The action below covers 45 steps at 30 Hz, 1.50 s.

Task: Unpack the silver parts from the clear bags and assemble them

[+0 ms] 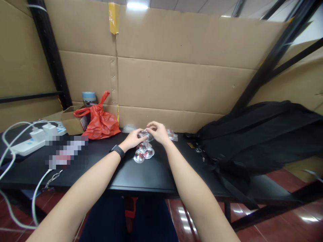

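Between the fingertips of both hands is a small clear plastic piece (149, 136), partly covered by the fingers. My left hand (133, 138), with a dark band on the wrist, pinches it from the left. From the right, my right hand (158, 131) closes thumb and fingers on its upper side. Just below the hands, several shiny clear round pieces with red bits (139, 156) lie in a cluster on the black table (151, 176); they look like suction cups. A clear packet with red bits (172, 135) lies right of my right hand.
A red plastic bag (102, 122) stands at the back left beside a blue-lidded container (89, 96) and a cardboard box (72, 119). A white power strip (27, 146) with cables lies far left. The black backpack (264, 137) covers the right side. Cardboard panels (176, 84) wall off the back.
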Available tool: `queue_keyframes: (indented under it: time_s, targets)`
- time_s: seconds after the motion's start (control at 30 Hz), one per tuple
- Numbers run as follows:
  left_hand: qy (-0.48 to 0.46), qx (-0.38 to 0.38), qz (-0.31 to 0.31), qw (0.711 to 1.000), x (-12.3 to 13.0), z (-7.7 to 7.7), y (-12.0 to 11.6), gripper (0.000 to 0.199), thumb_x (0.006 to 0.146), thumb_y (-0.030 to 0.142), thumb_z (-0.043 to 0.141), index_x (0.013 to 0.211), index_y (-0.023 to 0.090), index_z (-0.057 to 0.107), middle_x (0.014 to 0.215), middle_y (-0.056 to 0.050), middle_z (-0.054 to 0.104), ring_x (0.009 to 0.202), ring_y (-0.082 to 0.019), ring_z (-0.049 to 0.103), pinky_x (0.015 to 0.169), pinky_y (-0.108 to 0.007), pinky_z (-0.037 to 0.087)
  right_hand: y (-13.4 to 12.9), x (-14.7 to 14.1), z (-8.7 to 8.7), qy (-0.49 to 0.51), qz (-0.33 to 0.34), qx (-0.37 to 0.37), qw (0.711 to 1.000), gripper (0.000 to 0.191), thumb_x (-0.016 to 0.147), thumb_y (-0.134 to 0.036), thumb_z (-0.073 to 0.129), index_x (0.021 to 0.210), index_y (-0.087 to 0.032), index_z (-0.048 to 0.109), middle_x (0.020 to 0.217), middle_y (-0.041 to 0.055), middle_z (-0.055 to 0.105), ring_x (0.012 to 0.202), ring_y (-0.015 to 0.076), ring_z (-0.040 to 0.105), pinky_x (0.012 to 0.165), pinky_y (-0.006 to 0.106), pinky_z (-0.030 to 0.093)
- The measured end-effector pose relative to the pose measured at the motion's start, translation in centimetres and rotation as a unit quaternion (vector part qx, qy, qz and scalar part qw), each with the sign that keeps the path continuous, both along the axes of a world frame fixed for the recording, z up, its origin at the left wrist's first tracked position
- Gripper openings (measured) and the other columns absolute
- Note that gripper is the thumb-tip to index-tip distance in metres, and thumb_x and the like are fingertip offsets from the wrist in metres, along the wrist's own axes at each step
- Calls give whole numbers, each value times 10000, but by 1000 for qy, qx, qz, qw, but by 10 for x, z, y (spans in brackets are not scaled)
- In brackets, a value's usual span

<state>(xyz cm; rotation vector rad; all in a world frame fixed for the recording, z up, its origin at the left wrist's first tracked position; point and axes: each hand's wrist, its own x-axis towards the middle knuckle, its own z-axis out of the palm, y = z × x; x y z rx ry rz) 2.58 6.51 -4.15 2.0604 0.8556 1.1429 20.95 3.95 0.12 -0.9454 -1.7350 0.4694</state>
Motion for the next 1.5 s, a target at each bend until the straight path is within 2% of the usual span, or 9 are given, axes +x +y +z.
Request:
queue_keyframes:
  time_s: [0.2,0.33,0.47,0.57,0.73,0.9,1.1,1.33,1.5]
  targets:
    - [-47,-91,-87,991,-1,0,-2,500,692,168,756,1173,138,624,987,-68,726,858,-204,697,781,-310,543,1,-2,-1,31,17,0,999,229,793,-374,671,932,-193,643,702,13,707,677,180,674,692,302,508]
    - [-57,-136,-142,979,2,3,-5,415,759,305,751,1127,137,656,1033,-80,729,915,-210,686,805,-300,525,1,-6,-3,26,30,2,999,231,795,-383,673,927,-195,646,704,9,696,659,169,650,679,300,504]
    - [-44,-131,-99,985,4,3,-5,429,827,515,689,962,109,710,921,-91,738,828,-210,672,742,-300,505,1,-11,-5,30,41,1,999,237,791,-391,689,921,-195,654,742,22,703,688,177,661,691,306,514]
    - [-61,-132,-82,986,5,3,-6,488,714,494,815,987,101,717,954,-114,749,845,-228,680,757,-319,510,3,-11,-6,39,44,-9,998,274,790,-413,700,942,-190,654,790,38,712,723,183,675,710,312,527]
    - [-162,-178,-49,969,4,6,-10,516,726,505,819,1035,104,721,1010,-137,754,909,-234,695,838,-348,520,3,-2,-5,14,47,-44,998,395,746,-460,755,1020,-188,670,953,61,717,835,189,673,738,305,539]
    - [-242,-235,-96,936,2,12,-15,439,711,429,858,971,102,724,950,-119,754,862,-203,706,860,-355,536,-6,5,5,33,74,-117,990,417,697,-547,781,845,-164,707,743,31,687,649,159,608,599,283,506]
    - [-275,-266,-128,915,5,14,-18,382,724,336,868,988,102,722,993,-121,752,938,-202,710,943,-372,527,-9,6,9,99,65,-124,985,440,640,-562,826,758,-154,712,645,20,662,578,138,566,570,277,481]
    - [-259,-237,-92,932,4,5,-9,487,631,304,919,1021,94,715,952,-119,756,926,-202,713,969,-400,517,-3,6,5,171,38,-106,979,403,662,-521,819,789,-161,690,681,21,666,632,147,616,596,268,503]
    - [-259,-226,-59,937,5,2,-3,392,729,351,830,1005,91,728,961,-123,746,898,-205,701,913,-381,530,-1,8,-1,127,74,-136,980,497,612,-394,852,1022,-180,672,857,38,724,727,164,668,657,289,548]
